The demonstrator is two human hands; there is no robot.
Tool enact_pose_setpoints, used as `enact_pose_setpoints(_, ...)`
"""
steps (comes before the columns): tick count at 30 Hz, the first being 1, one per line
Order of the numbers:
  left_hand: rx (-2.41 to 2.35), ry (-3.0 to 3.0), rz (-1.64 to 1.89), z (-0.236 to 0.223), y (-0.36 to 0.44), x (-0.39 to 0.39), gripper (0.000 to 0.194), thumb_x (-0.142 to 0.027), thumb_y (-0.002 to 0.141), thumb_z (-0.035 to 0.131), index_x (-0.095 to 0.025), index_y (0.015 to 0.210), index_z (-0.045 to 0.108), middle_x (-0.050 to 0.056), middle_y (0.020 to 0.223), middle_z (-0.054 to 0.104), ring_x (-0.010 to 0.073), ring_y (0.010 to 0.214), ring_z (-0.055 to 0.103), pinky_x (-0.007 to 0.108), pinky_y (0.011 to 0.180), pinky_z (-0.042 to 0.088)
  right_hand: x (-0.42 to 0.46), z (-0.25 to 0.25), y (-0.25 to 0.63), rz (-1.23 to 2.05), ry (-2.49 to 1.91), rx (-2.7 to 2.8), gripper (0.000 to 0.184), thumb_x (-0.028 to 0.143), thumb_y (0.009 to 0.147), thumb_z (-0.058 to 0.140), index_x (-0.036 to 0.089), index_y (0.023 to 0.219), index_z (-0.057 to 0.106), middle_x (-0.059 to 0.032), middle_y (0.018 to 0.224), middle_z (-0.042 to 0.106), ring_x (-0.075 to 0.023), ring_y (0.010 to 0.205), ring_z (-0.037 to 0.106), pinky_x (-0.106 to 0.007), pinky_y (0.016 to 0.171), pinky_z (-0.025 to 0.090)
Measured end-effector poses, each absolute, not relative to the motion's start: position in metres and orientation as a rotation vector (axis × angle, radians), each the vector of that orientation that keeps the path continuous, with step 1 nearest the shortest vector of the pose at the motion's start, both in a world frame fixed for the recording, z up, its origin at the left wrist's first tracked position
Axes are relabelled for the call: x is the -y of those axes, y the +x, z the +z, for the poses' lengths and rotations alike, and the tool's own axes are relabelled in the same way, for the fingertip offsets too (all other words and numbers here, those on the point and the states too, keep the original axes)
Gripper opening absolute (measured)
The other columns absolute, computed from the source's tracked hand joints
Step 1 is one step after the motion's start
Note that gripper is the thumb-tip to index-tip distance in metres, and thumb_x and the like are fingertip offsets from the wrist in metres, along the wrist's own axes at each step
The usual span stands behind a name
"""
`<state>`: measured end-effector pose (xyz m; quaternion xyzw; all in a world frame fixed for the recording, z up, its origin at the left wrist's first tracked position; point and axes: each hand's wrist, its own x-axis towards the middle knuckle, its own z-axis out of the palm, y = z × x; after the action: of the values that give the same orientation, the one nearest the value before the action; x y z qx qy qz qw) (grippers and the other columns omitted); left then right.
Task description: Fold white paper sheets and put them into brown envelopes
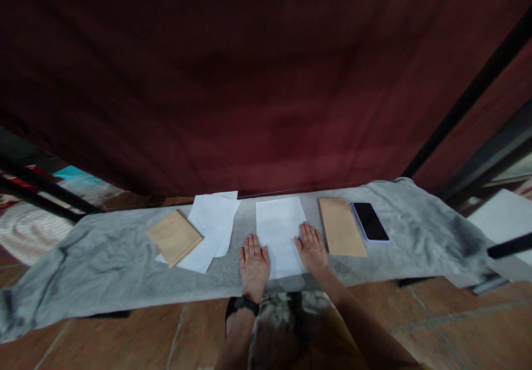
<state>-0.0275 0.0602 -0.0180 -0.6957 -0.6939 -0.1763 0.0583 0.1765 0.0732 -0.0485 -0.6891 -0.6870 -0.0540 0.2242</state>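
White sheet (279,223) flat on the grey cloth (120,262), left of the brown paper (343,229); soft cloth beneath could bunch and crease it, I judge, should a palm push sideways. Left hand (254,267) and right hand (312,251) lie palm-down at its side edges, fingers straight, gripping nothing.

The white paper (279,237) is plain and looks smooth. It is longer than it is wide. It lies flat on the bench (128,270), near the middle, with one short side close to the person. Part of each long side is covered up. Its far edge looks straight.
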Motion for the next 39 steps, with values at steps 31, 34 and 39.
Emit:
enact_pose_setpoints(31, 1.904, -2.438, -0.480, -0.015, -0.010, 0.005, 0.056, -0.034, 0.104, 0.034, -0.012, 0.156, 0.037, 0.015, 0.160, 0.042, 0.0256, 0.152, 0.033, 0.048, 0.124, 0.030, 0.004, -0.028, 0.176, -0.061, -1.602, 2.173, 0.052, 0.030, 0.106, 0.041, 0.012, 0.155, 0.040, -0.0144, 0.156, 0.047, -0.0240, 0.147, 0.042, -0.048, 0.122, 0.033)
enact_pose_setpoints(34, 1.913, -2.390, -0.520, -0.017, -0.017, 0.009, 0.059, -0.035, 0.104, 0.035, -0.010, 0.157, 0.034, 0.017, 0.160, 0.042, 0.0270, 0.151, 0.034, 0.050, 0.123, 0.032, 0.007, -0.032, 0.182, -0.104, -1.637, 2.162, 0.053, 0.031, 0.106, 0.040, 0.013, 0.156, 0.038, -0.0141, 0.158, 0.045, -0.0245, 0.147, 0.042, -0.048, 0.121, 0.034)
enact_pose_setpoints(39, 1.870, -2.311, -0.628, -0.022, -0.028, 0.013, 0.063, -0.039, 0.105, 0.036, -0.009, 0.159, 0.029, 0.020, 0.157, 0.045, 0.0306, 0.148, 0.040, 0.054, 0.119, 0.037, 0.011, -0.039, 0.193, -0.196, -1.663, 2.151, 0.055, 0.032, 0.107, 0.039, 0.011, 0.158, 0.034, -0.0160, 0.158, 0.045, -0.0264, 0.146, 0.043, -0.049, 0.119, 0.036)
